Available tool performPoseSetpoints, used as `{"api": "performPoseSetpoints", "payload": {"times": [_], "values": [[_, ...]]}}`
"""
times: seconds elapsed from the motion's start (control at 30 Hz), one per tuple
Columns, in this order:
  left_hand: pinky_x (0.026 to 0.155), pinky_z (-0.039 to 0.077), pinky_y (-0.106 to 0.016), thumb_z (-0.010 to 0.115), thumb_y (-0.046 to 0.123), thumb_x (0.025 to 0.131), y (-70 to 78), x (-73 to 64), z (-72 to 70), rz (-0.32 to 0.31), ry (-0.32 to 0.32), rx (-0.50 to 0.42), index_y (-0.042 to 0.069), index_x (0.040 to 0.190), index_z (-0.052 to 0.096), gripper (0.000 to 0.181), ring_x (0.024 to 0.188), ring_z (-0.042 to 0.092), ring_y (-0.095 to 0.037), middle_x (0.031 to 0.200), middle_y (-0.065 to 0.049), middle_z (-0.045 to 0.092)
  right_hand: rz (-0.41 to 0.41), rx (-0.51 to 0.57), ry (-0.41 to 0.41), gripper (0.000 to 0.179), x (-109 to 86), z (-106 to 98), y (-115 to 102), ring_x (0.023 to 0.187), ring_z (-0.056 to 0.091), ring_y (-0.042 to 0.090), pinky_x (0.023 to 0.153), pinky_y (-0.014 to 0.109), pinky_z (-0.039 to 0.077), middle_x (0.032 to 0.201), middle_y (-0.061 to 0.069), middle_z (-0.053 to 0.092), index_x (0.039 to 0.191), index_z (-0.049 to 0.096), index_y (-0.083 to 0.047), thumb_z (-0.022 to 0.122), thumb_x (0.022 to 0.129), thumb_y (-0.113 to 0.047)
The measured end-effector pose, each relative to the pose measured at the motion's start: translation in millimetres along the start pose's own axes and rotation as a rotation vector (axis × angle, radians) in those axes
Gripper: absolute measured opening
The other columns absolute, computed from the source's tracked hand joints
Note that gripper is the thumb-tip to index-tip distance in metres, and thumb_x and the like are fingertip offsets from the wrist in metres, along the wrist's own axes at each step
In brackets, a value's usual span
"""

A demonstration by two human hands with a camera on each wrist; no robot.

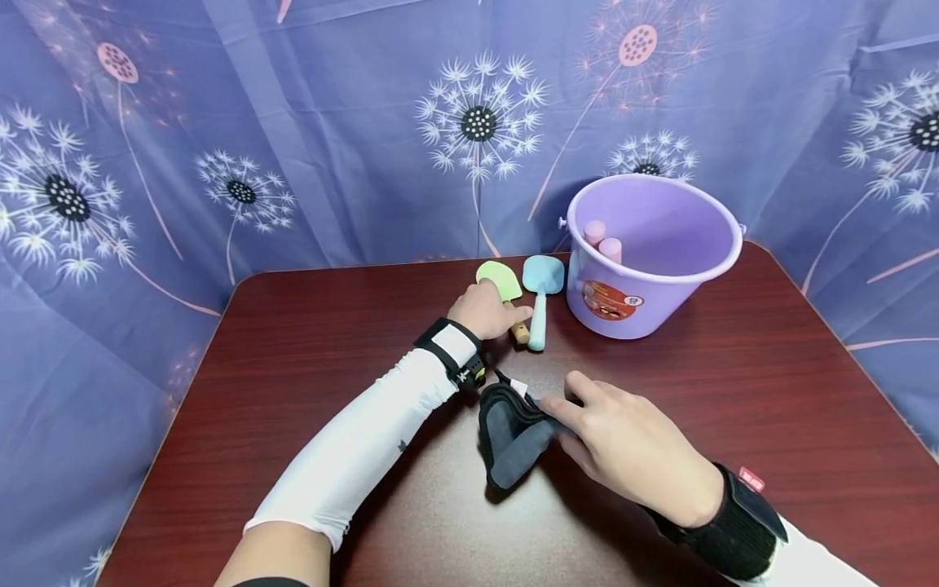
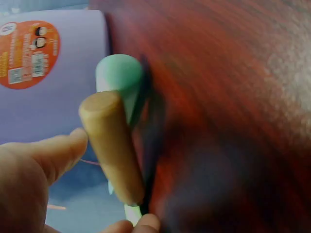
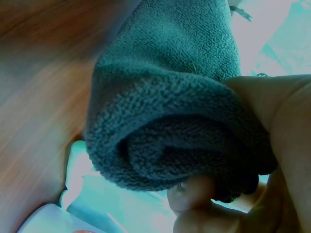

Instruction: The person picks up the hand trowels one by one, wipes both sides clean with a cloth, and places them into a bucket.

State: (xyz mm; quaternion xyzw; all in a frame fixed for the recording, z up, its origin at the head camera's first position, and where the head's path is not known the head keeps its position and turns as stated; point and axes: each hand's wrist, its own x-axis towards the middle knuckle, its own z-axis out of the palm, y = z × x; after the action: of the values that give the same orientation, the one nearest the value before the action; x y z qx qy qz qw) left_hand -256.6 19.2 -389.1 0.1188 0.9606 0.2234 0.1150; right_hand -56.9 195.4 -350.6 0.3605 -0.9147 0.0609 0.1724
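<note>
My left hand (image 1: 484, 311) reaches over a toy shovel with a light green blade (image 1: 501, 280) and a wooden handle (image 2: 114, 148). In the left wrist view the thumb is stretched out beside that handle, with fingertips low by its green end. Just right of it lies a pale blue toy shovel (image 1: 539, 310). My right hand (image 1: 631, 432) pinches a folded dark grey fleece cloth (image 1: 509, 440) with black edging and a small white tag, nearer the front. The right wrist view shows the fleece (image 3: 165, 97) rolled in layers between thumb and fingers.
A purple bucket (image 1: 653, 302) with an orange label stands at the back right, two pink cylindrical ends (image 1: 610, 249) showing inside. Behind the dark red wooden table (image 1: 330, 326) hangs a blue curtain (image 1: 352, 147) with a dandelion print.
</note>
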Motion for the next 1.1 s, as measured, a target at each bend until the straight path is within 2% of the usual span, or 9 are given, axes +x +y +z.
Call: {"api": "performPoseSetpoints", "payload": {"times": [0.1, 0.17, 0.27, 0.37, 0.5, 0.6, 0.73, 0.9, 1.1], "values": [[0.066, 0.047, -0.033, 0.063, 0.064, 0.086, -0.8, 3.1, 4.8, -0.006, -0.025, 0.008, 0.014, 0.077, 0.058, 0.052, 0.073, 0.061, -0.021, 0.073, -0.001, 0.055, -0.001, -0.002, 0.001, 0.030, -1.6, -0.3, 0.1, 0.061, 0.036, 0.011, 0.049, 0.028, 0.036, 0.084, -0.003, 0.037, 0.108, 0.066, -0.019, 0.074, 0.080, -0.019], [0.062, 0.045, -0.032, 0.065, 0.062, 0.086, -2.5, 4.3, 5.5, -0.018, -0.037, 0.007, 0.017, 0.068, 0.056, 0.049, 0.069, 0.059, -0.020, 0.068, 0.000, 0.051, -0.005, -0.002, 0.005, 0.029, -1.8, 0.0, 0.0, 0.061, 0.036, 0.010, 0.049, 0.027, 0.036, 0.084, -0.003, 0.036, 0.107, 0.066, -0.019, 0.075, 0.080, -0.019], [0.058, 0.043, -0.031, 0.067, 0.053, 0.087, -5.8, 4.5, 3.7, -0.038, -0.044, -0.005, 0.016, 0.068, 0.055, 0.043, 0.066, 0.056, -0.019, 0.068, 0.001, 0.048, -0.009, -0.005, 0.007, 0.029, -2.1, 0.3, 0.3, 0.062, 0.038, 0.010, 0.049, 0.027, 0.037, 0.084, -0.003, 0.036, 0.106, 0.066, -0.019, 0.075, 0.079, -0.019], [0.052, 0.043, -0.029, 0.066, 0.044, 0.090, -8.9, 3.7, 1.5, -0.052, -0.060, -0.033, 0.014, 0.069, 0.060, 0.037, 0.059, 0.058, -0.018, 0.063, 0.000, 0.052, -0.008, -0.004, 0.004, 0.030, -2.5, 0.6, 0.9, 0.062, 0.038, 0.010, 0.049, 0.027, 0.036, 0.084, -0.003, 0.036, 0.107, 0.066, -0.019, 0.076, 0.079, -0.019], [0.047, 0.045, -0.028, 0.060, 0.037, 0.096, -13.4, 4.6, 1.4, -0.054, -0.080, -0.061, 0.012, 0.066, 0.064, 0.039, 0.051, 0.061, -0.018, 0.055, -0.003, 0.058, -0.006, 0.000, 0.004, 0.029, -3.3, 1.5, 1.4, 0.062, 0.038, 0.010, 0.050, 0.027, 0.036, 0.084, -0.004, 0.037, 0.107, 0.066, -0.019, 0.075, 0.079, -0.019], [0.047, 0.045, -0.027, 0.059, 0.033, 0.097, -17.5, 6.5, 2.5, -0.049, -0.078, -0.051, 0.012, 0.065, 0.062, 0.039, 0.049, 0.061, -0.017, 0.053, -0.003, 0.058, -0.004, 0.002, 0.009, 0.029, -3.6, 2.4, 1.8, 0.062, 0.039, 0.010, 0.050, 0.027, 0.037, 0.084, -0.004, 0.037, 0.107, 0.066, -0.018, 0.075, 0.079, -0.019], [0.044, 0.041, -0.026, 0.059, 0.030, 0.097, -24.4, 6.0, 1.5, -0.061, -0.071, -0.049, 0.013, 0.062, 0.057, 0.038, 0.045, 0.056, -0.016, 0.050, -0.001, 0.053, -0.001, 0.004, 0.007, 0.030, -2.9, 3.2, 2.5, 0.062, 0.038, 0.010, 0.049, 0.027, 0.037, 0.084, -0.003, 0.038, 0.108, 0.068, -0.018, 0.076, 0.079, -0.019], [0.042, 0.035, -0.026, 0.055, 0.030, 0.100, -34.5, 0.9, -1.9, -0.053, -0.051, -0.040, 0.014, 0.059, 0.048, 0.044, 0.044, 0.045, -0.016, 0.051, 0.000, 0.040, 0.004, 0.004, 0.012, 0.031, -1.5, 2.9, 5.1, 0.061, 0.038, 0.010, 0.050, 0.027, 0.037, 0.084, -0.003, 0.039, 0.109, 0.069, -0.018, 0.077, 0.078, -0.020], [0.042, 0.034, -0.026, 0.051, 0.024, 0.103, -49.7, -10.9, -4.9, -0.037, -0.037, -0.068, 0.011, 0.068, 0.047, 0.037, 0.044, 0.041, -0.016, 0.058, -0.002, 0.040, 0.014, 0.002, 0.027, 0.032, 3.0, -0.4, 10.8, 0.063, 0.039, 0.011, 0.052, 0.029, 0.040, 0.085, -0.002, 0.039, 0.111, 0.069, -0.017, 0.075, 0.079, -0.018]]}}
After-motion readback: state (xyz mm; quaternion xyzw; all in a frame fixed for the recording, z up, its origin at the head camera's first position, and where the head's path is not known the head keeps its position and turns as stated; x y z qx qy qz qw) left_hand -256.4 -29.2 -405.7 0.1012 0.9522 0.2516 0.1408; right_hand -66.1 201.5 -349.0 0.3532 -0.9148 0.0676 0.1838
